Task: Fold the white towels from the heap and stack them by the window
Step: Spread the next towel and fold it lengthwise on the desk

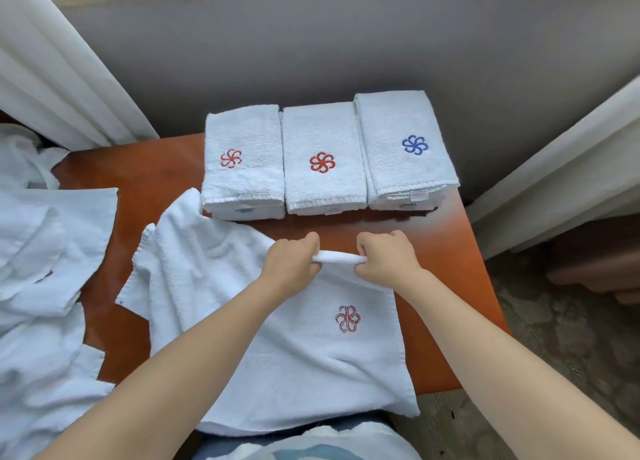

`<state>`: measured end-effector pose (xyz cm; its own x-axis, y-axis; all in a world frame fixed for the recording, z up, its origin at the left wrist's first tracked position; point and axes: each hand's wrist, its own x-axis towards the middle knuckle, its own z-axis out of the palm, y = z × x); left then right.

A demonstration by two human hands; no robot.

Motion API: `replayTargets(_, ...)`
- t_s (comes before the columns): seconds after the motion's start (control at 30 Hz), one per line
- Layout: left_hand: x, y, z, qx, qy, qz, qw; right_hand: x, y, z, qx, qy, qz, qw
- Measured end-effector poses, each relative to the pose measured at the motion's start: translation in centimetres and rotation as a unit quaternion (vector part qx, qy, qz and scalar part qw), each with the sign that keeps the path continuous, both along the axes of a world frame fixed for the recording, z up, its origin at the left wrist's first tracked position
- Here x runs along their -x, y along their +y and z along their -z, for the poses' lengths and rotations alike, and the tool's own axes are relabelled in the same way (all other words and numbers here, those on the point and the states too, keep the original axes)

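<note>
The left hand [290,266] and right hand [388,259] each pinch the bunched far edge of a white terry towel with a red pinwheel emblem [294,362]. The towel lies mid-table, and three folded white towel stacks [323,182] sit at 12 o'clock.

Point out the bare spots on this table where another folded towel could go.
Widest bare wood on the table: between the heap and the left stack. A narrower band runs down the right edge, beside the spread towel. Only a thin strip lies before the three stacks. Left side and centre are crowded.
</note>
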<state>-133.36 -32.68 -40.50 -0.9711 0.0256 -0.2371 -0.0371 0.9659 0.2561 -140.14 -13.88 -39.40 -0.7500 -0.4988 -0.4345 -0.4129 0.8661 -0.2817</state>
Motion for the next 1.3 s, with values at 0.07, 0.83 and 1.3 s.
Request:
replayTargets(0.07, 0.3, 0.2, -0.7, -0.006, 0.002, 0.009, 1.000, 0.7, 0.5, -0.7, 0.014, -0.058, 0.034, 0.998)
replayTargets(0.83, 6.3, -1.0, -5.9, 0.010, 0.072, -0.054, 0.996, 6.1, 3.6, -7.0, 0.113, 0.221, 0.199, 0.948)
replayTargets(1.3, 6.1, -1.4, -8.1, -0.036, 0.179, -0.089, 0.979, 6.6, 3.5, -8.3, 0.088, 0.259, 0.166, 0.947)
